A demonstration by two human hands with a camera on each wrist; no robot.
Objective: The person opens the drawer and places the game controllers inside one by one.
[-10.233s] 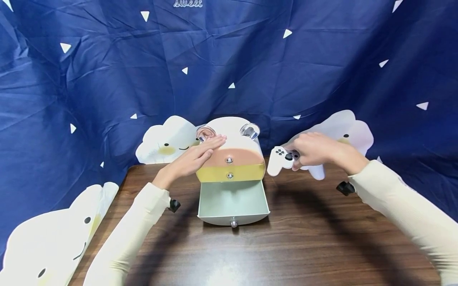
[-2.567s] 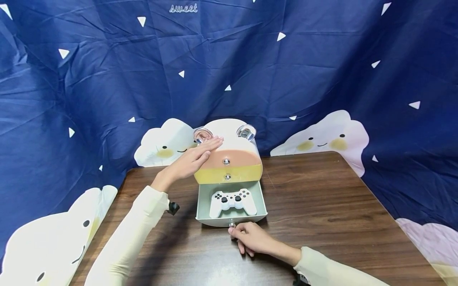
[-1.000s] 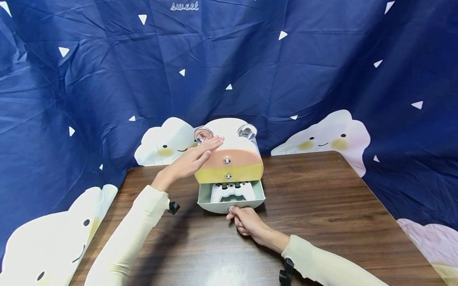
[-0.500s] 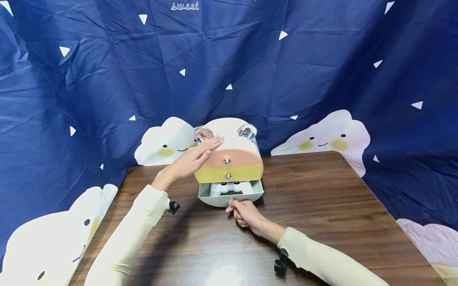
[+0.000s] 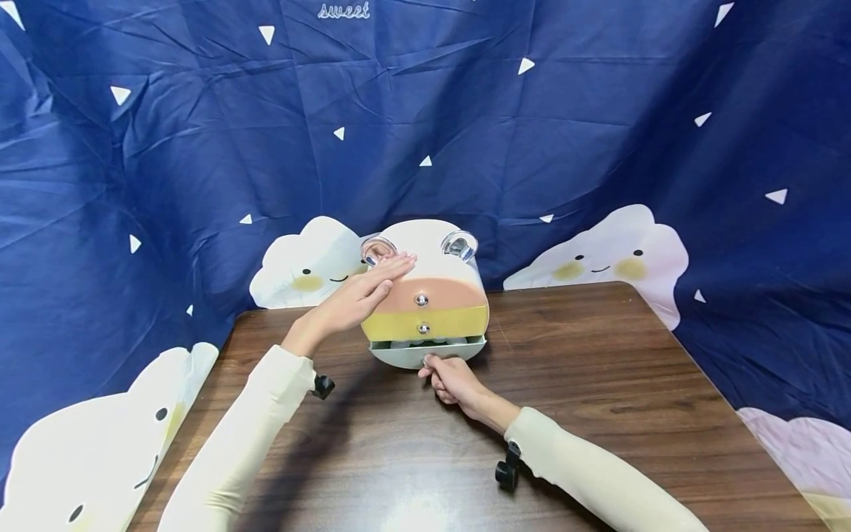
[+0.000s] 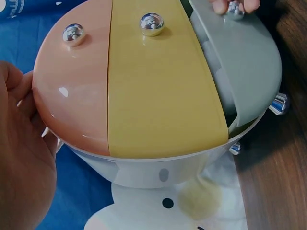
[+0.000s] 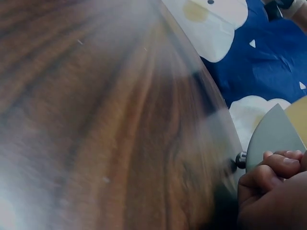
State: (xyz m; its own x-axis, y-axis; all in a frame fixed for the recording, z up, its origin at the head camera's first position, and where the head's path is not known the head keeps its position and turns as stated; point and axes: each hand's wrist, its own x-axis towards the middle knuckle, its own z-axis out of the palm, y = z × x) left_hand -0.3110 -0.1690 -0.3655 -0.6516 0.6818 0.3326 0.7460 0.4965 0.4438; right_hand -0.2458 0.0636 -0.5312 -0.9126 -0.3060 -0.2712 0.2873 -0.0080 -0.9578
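A small rounded drawer box (image 5: 459,275) with a white top stands at the back of the table. My left hand (image 5: 352,297) rests with straight fingers on its top, left of centre. My right hand (image 5: 459,384) pinches the silver knob (image 6: 235,10) of the pale green bottom drawer (image 5: 399,357). That drawer sticks out only a little. Through its narrow gap, part of the white game controller (image 6: 221,86) shows in the left wrist view; the rest is hidden inside. Above it, the yellow drawer (image 5: 392,325) and orange drawer (image 5: 399,295) are closed.
The brown wooden table (image 5: 598,384) spreads in front and to the right of the box. Behind hangs a dark blue cloth (image 5: 425,96) with white triangles and clouds. Two shiny round knobs, one being a silver ring (image 5: 459,245), stick up from the box's top.
Earlier my right hand held the controller; later it lies in the bottom drawer. Since then my right hand has pushed that drawer most of the way in. My left hand stays put.
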